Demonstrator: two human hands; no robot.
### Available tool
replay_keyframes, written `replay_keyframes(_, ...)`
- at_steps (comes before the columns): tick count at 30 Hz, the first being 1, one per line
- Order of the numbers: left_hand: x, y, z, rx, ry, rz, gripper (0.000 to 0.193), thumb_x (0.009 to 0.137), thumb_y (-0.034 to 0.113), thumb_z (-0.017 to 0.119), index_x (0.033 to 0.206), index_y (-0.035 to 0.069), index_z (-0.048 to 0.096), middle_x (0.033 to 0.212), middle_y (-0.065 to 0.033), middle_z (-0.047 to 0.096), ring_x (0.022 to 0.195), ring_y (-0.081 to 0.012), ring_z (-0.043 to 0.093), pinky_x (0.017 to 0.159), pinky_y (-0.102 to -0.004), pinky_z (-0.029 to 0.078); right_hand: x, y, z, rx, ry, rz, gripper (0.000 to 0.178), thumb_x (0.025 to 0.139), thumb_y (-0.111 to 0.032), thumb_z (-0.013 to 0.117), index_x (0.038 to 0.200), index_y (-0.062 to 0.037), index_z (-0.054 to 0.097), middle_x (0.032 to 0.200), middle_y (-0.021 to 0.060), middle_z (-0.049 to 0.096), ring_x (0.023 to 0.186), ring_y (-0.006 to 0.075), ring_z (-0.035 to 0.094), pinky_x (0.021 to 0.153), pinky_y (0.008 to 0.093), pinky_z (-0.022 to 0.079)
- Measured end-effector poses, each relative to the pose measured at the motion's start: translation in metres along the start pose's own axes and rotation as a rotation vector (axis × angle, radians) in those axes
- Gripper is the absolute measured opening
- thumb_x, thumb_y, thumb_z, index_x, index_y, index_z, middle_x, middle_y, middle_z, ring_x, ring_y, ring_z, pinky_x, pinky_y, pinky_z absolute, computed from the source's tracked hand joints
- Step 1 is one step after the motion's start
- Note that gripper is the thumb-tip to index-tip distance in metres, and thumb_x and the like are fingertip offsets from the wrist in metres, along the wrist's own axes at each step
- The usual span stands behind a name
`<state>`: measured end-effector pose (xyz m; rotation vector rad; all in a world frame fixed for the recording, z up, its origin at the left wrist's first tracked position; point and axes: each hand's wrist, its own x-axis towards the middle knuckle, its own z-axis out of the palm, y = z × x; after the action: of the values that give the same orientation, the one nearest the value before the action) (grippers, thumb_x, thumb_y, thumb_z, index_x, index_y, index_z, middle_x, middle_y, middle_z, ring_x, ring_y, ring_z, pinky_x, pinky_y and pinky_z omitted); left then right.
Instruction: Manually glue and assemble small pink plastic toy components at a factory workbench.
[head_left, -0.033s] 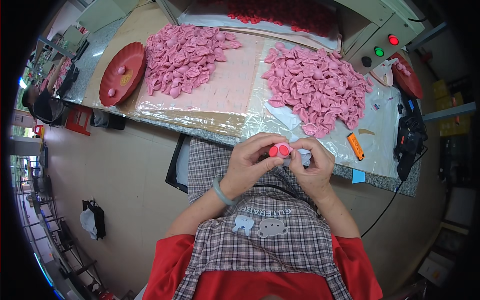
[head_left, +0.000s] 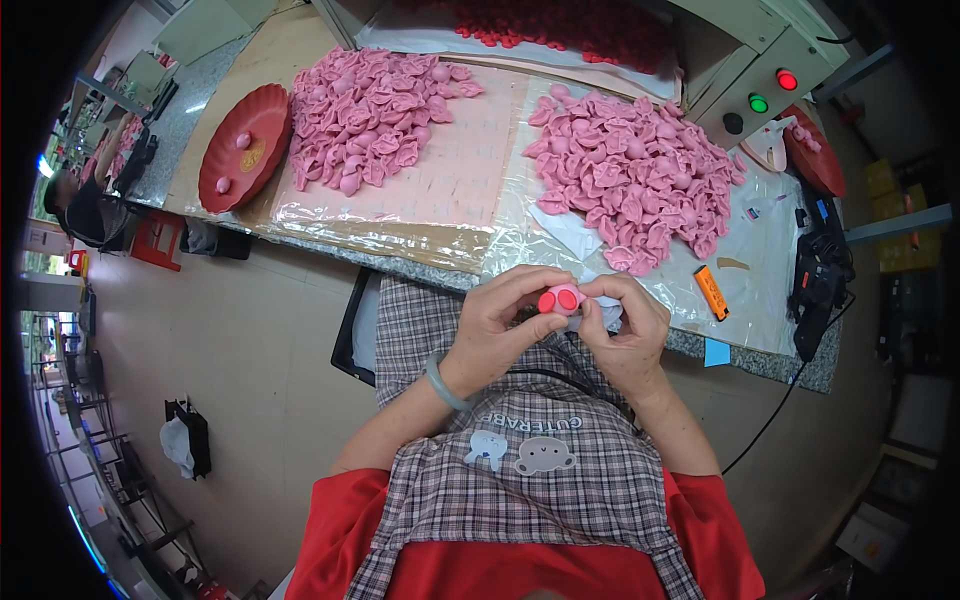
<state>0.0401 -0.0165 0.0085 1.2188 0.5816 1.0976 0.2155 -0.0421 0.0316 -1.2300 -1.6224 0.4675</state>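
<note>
Just in front of the table's near edge, a small pink rubbery figure with two round red parts (head_left: pixel 563 300) is held between my hands. On its left side the thumb and fingers of my left hand (head_left: pixel 505 318) pinch it. At its right end, my right hand (head_left: pixel 628 325) grips it between thumb and forefinger. My fingers cover part of its surface. Beyond them lies a big heap of soft pink pieces (head_left: pixel 635 170), some with rounded ends. Another pink heap (head_left: pixel 365 115) sits farther left.
A red scalloped dish (head_left: pixel 213 165) with two pink pieces stands at the table's left. An orange tool (head_left: pixel 712 293) and a black device (head_left: pixel 818 270) lie to the right. Behind the heaps, a machine (head_left: pixel 765 85) with coloured buttons holds red pieces. Another red dish (head_left: pixel 822 170) is far right.
</note>
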Motion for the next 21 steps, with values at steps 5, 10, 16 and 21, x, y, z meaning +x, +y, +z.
replay_keyframes(5,0.004,0.006,-0.003,0.438,-0.003,0.146,0.040,0.079,0.007,0.077,0.118,0.001,0.065,0.108,-0.0131,0.068,0.096,-0.0227,0.068,0.085,-0.0310,0.054,0.003,0.000,-0.003,-0.011,-0.034,-0.027,0.017,0.074,0.005,0.069,0.090,-0.0004,0.063,0.081,0.0118,0.067,0.071,0.0252,0.068,0.063,0.0319,0.052)
replay_keyframes(10,0.004,0.011,-0.001,0.524,-0.014,0.172,0.040,0.079,0.007,0.077,0.117,0.001,0.066,0.109,-0.0141,0.068,0.097,-0.0256,0.068,0.085,-0.0329,0.054,0.003,-0.001,-0.002,-0.048,-0.033,-0.065,0.019,0.073,0.006,0.069,0.089,-0.0011,0.063,0.081,0.0114,0.066,0.071,0.0252,0.068,0.062,0.0320,0.053)
replay_keyframes(16,0.005,0.014,-0.001,0.588,-0.020,0.210,0.036,0.078,0.005,0.077,0.111,0.000,0.066,0.107,-0.0146,0.068,0.096,-0.0270,0.068,0.084,-0.0331,0.054,0.001,-0.001,0.000,-0.085,-0.018,-0.098,0.021,0.072,0.006,0.070,0.090,-0.0018,0.064,0.082,0.0110,0.067,0.071,0.0255,0.068,0.061,0.0324,0.053)
replay_keyframes(21,0.004,0.014,-0.003,0.555,-0.024,0.221,0.034,0.078,0.005,0.077,0.109,-0.001,0.065,0.104,-0.0146,0.068,0.094,-0.0269,0.068,0.082,-0.0333,0.054,0.004,-0.003,0.002,-0.052,-0.029,-0.117,0.023,0.071,0.006,0.071,0.091,-0.0017,0.064,0.082,0.0103,0.067,0.070,0.0253,0.068,0.060,0.0319,0.053)
